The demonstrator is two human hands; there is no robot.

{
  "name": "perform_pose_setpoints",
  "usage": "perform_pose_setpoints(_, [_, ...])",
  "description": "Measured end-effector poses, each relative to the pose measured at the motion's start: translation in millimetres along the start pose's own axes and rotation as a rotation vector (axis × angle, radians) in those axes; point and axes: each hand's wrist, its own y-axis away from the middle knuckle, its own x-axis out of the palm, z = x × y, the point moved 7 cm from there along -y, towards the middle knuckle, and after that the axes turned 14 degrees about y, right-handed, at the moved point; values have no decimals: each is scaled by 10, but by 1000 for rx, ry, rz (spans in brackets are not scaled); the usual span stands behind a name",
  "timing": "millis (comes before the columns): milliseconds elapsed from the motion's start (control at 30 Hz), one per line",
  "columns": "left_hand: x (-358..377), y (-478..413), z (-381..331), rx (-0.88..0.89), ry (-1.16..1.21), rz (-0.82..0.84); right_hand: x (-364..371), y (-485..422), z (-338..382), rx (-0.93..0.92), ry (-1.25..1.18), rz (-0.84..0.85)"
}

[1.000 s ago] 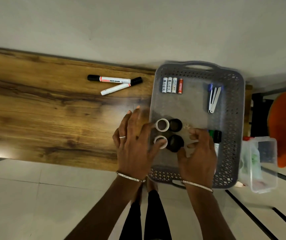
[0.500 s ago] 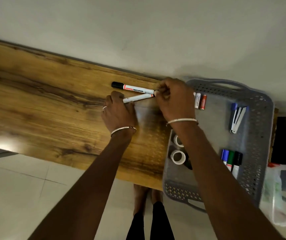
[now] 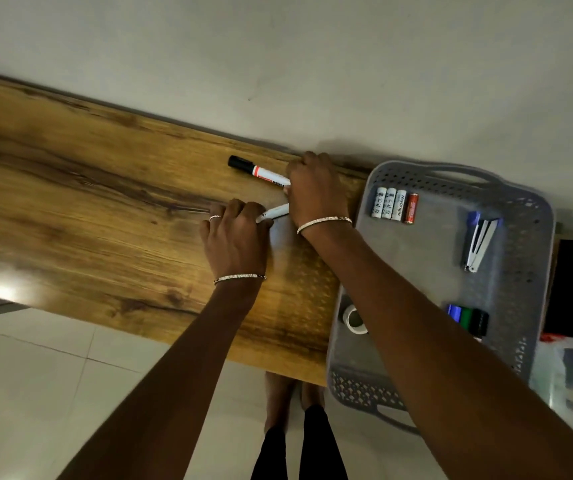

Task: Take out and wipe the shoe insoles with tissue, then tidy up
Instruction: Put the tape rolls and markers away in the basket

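While we tidy, grips: left hand (image 3: 236,233) curls round lower whiteboard marker (image 3: 275,212), right hand (image 3: 316,188) round upper marker (image 3: 261,171).
Insoles: we identify none in view.
Risk: loose pinch, marker rolls off table (image 3: 70,202).

Dim, warm indoor light is falling across a wooden table (image 3: 70,202), leaving the scene underexposed. A bright glare patch is glowing at the table's near left edge. The right hand (image 3: 316,192) is casting a soft shadow onto the pale wall (image 3: 278,46) behind it. Lettering on the marker (image 3: 267,175) is reading fairly sharply at centre, while the wide lens is bending edges and the forearms (image 3: 451,341) are blurring toward the bottom.
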Motion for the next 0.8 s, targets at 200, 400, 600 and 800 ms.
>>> perform_pose_setpoints(200, [-183,297,30,-20,21,-8,-363,572,-347,159,-497,-155])
perform_pose_setpoints(400, [-365,736,-81,-157,449,-41,-587,1699,-858,491,-676,-157])
perform_pose_setpoints(600, [-513,1163,-670,-119,631,-15,-381,2821,-1359,888,-629,-58])
perform_pose_setpoints(800, [-355,1542,-1101,-70,698,151,-244,3339,-1521,1022,-552,89])
